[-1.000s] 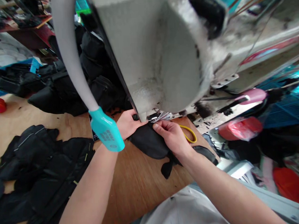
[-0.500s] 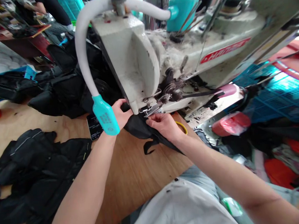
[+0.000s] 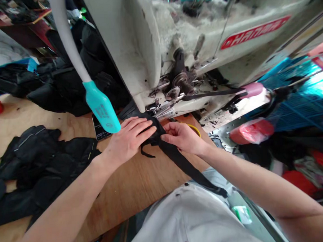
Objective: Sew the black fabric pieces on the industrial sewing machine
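Observation:
My left hand (image 3: pixel 130 137) lies flat, fingers stretched out, on a black fabric piece (image 3: pixel 153 123) just in front of the sewing machine (image 3: pixel 143 78). Thumb and fingers of my right hand (image 3: pixel 180 136) pinch a black strap (image 3: pixel 184 163) at the fabric's right edge. From there the strap trails down across the table edge onto my lap. A short loose black strip hangs from the fabric below my left fingers. The presser foot area (image 3: pixel 156 106) is right behind the fabric; the needle itself I cannot make out.
A turquoise lamp head (image 3: pixel 102 108) on a white gooseneck hangs left of the machine. Under it lies a phone (image 3: pixel 100 129). Black fabric pieces (image 3: pixel 45 170) cover the left of the wooden table (image 3: pixel 127 195), with more piled behind. A yellow ring (image 3: pixel 194 129) sits by my right wrist.
My left hand has moved from beside the needle area to lying flat on the fabric. The fabric and strap have shifted, with more strap showing toward my lap. The view has come closer.

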A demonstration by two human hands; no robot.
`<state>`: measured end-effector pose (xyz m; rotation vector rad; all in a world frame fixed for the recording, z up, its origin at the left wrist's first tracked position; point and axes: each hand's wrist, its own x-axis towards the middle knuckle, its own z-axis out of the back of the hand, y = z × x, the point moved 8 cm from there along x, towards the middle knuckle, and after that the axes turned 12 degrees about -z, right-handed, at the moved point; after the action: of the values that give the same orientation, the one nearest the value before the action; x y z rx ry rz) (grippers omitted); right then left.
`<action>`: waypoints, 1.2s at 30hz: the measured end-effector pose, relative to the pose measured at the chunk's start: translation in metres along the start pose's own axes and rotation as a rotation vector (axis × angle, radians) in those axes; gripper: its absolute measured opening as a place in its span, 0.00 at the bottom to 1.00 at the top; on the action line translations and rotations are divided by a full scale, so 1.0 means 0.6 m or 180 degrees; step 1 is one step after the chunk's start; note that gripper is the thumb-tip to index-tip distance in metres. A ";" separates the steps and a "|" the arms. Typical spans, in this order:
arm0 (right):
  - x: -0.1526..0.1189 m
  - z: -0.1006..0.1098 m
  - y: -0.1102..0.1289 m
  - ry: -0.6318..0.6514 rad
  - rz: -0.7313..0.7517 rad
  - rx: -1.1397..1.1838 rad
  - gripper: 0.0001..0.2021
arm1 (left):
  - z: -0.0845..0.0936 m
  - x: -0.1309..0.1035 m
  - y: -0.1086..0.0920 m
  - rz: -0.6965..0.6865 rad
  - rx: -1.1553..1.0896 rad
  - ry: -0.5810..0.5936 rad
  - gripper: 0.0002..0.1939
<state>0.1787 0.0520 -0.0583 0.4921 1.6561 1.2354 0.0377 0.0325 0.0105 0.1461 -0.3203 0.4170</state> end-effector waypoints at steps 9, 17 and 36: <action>0.002 0.001 -0.017 -0.0283 0.0131 0.0129 0.09 | 0.023 0.024 0.021 0.0159 -0.0583 0.0322 0.16; 0.000 0.001 0.000 -0.0485 0.0281 0.0116 0.05 | 0.020 0.043 0.015 0.0100 -0.0364 0.0742 0.17; 0.054 -0.001 0.025 -0.0830 0.0450 0.0474 0.07 | 0.015 0.052 0.035 0.0286 0.0276 0.0170 0.13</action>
<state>0.1606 0.0828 -0.0596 0.8386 1.5160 1.1002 0.0536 0.0611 0.0309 0.2054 -0.2569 0.5233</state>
